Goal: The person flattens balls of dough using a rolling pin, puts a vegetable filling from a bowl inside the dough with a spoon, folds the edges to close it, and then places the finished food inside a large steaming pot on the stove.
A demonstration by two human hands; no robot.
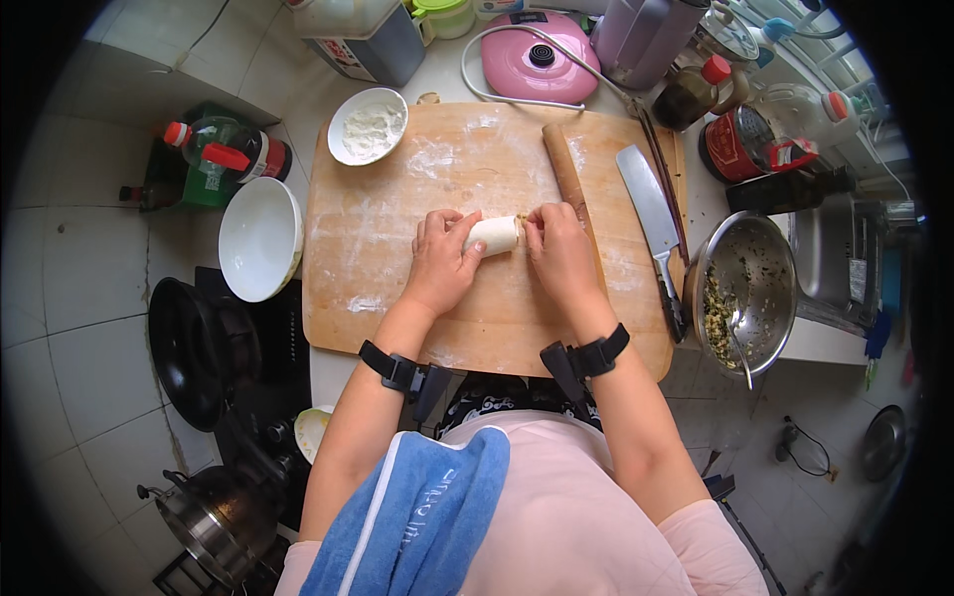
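Note:
A short white dough roll (pixel 493 235) lies across the middle of the floured wooden board (pixel 373 298). My left hand (pixel 446 257) grips its left end, thumb in front and fingers behind. At the roll's right end, where a bit of filling shows, the fingertips of my right hand (pixel 557 242) are pinched together; whether they hold the dough edge is hidden. Beyond my right hand a wooden rolling pin (pixel 564 164) lies slantwise, partly covered by that hand. Farther right, a cleaver (pixel 647 197) rests on the board with its black handle towards me.
A bowl of flour (pixel 373 127) stands on the board's far left corner. Right of the board, a steel bowl (pixel 753 290) holds chopped filling and a spoon. An empty white bowl (pixel 261 238) and a black frying pan (pixel 186 350) are at left. Bottles and a pink appliance (pixel 540 56) line the back.

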